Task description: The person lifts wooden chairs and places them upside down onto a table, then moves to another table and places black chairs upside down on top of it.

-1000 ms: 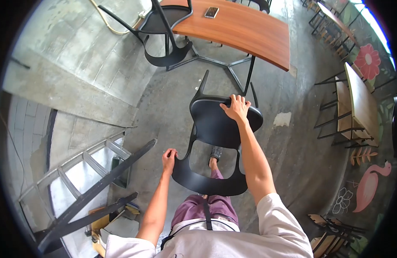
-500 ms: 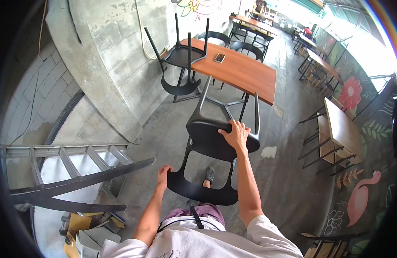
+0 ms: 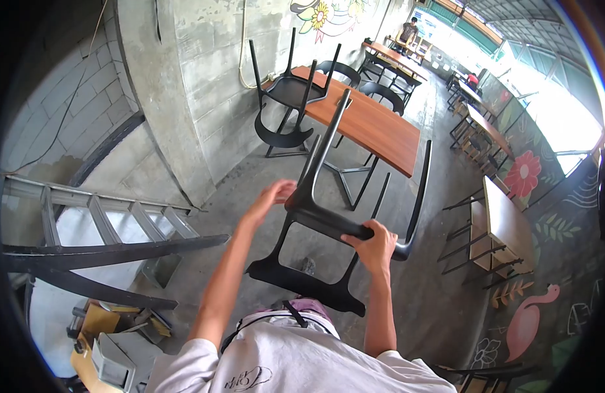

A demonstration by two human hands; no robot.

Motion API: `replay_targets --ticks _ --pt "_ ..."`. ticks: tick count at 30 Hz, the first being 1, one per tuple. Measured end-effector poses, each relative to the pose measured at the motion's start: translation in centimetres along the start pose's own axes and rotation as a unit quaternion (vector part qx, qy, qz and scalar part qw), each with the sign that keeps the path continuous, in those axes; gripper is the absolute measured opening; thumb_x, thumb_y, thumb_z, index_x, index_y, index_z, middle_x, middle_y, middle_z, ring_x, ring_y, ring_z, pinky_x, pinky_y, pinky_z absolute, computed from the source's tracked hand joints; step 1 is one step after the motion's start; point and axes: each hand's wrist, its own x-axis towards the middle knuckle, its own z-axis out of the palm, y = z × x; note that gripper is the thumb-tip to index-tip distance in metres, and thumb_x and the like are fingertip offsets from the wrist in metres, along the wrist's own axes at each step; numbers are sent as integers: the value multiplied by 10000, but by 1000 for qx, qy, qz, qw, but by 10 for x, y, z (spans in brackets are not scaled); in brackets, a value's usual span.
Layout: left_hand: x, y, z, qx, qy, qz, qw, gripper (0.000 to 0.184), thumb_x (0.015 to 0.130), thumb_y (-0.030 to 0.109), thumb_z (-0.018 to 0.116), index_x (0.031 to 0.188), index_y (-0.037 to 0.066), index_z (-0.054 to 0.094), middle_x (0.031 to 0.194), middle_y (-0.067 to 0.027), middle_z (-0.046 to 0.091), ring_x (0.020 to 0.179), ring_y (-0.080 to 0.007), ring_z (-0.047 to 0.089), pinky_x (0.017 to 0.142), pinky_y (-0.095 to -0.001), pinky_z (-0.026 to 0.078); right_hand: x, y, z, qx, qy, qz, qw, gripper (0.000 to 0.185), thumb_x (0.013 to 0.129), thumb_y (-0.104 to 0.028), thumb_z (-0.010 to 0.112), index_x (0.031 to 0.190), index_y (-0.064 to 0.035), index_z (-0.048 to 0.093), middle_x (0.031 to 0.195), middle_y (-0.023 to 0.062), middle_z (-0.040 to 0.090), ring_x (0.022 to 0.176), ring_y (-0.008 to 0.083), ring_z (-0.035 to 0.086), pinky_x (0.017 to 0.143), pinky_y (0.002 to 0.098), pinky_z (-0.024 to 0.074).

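A black chair (image 3: pixel 309 287) is tilted in front of me, its legs pointing away toward the table and its backrest near my waist. My right hand (image 3: pixel 376 245) grips the seat's edge on the right, thumb on the near side. Beside the chair's left front corner is my left hand (image 3: pixel 276 194), its fingers loosely stretched and slightly blurred; no grip on the chair shows. Beyond stands a brown-topped table (image 3: pixel 381 134). Another black chair (image 3: pixel 296 92) rests upside down on its left end. A phone (image 3: pixel 343 102) on the tabletop is partly hidden by a leg.
A ladder (image 3: pixel 106 226) and a dark curved piece (image 3: pixel 119 252) lie at my left, above a pile of boxes (image 3: pixel 115 360). Light-topped tables (image 3: pixel 505 209) line the right wall. A person (image 3: pixel 407 33) stands far back by another table.
The chair's legs have swung upward and the seat has tipped edge-on. My left hand has left the backrest and moved forward to the seat corner. My right hand keeps its hold.
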Motion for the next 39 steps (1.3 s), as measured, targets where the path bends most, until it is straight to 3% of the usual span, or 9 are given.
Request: replay_targets --ticks 4,8,15,18,21,24,26,30,39 --pt "9 85 64 -133 -133 -92 978 507 1006 469 436 1267 49 548 1121 -138 665 957 -210 667 769 -342 528 -31 -12 -14 -12 8 -17 1000 507 581 -383 896 868 -42 654 856 88 679 865 275 629 898 392 359" --pt "2 100 88 -138 -124 -133 974 264 982 363 558 905 117 503 618 65 423 478 -56 438 477 -252 436 -49 -9 -34 -1 -15 -26 1000 484 567 -351 905 819 -44 629 781 69 644 779 268 610 856 373 376" --pt "-41 103 123 -119 -84 -88 985 274 965 320 599 832 122 465 609 55 441 451 -46 439 443 -258 427 -52 -3 -67 -35 -121 -139 982 445 584 -292 907 762 -21 602 711 93 614 702 291 587 728 354 450" --pt "-60 96 143 -85 -66 -73 992 244 956 278 612 862 96 480 610 36 458 443 -52 439 431 -257 418 -39 -1 -73 169 -264 -72 947 306 836 -257 772 976 -20 639 891 72 645 833 170 630 808 313 482" --pt "-68 75 165 -51 -48 -36 997 206 946 240 590 932 41 543 590 24 474 427 -81 478 401 -275 429 -10 -5 -41 397 -120 -50 908 421 1011 -254 542 1346 -13 459 1044 37 599 1000 136 553 857 286 447" --pt "-79 71 175 30 -59 2 998 207 939 188 586 1048 16 544 604 11 494 453 -97 505 416 -269 422 34 -17 -12 490 -98 25 866 502 1010 -269 523 1422 -7 402 1180 96 612 1114 181 569 945 337 446" --pt "-80 64 176 88 -59 11 994 204 932 191 595 1013 13 539 590 -6 508 446 -106 528 411 -272 423 63 -18 7 638 -171 65 748 495 1005 -276 516 1423 -30 414 1139 140 633 1114 238 597 946 359 459" --pt "-69 42 168 144 -27 74 986 211 912 212 601 864 25 516 533 -39 534 428 -147 568 420 -306 432 85 -52 9 715 -108 152 674 271 975 -195 542 740 -129 424 586 -45 328 489 82 318 478 273 291" --pt "-1 15 140 38 -208 -12 977 162 928 175 617 954 24 565 705 -23 583 610 -100 580 583 -262 479 120 -34 44 646 -51 249 720 364 950 -201 593 652 -125 398 532 -35 332 425 91 339 413 284 283"
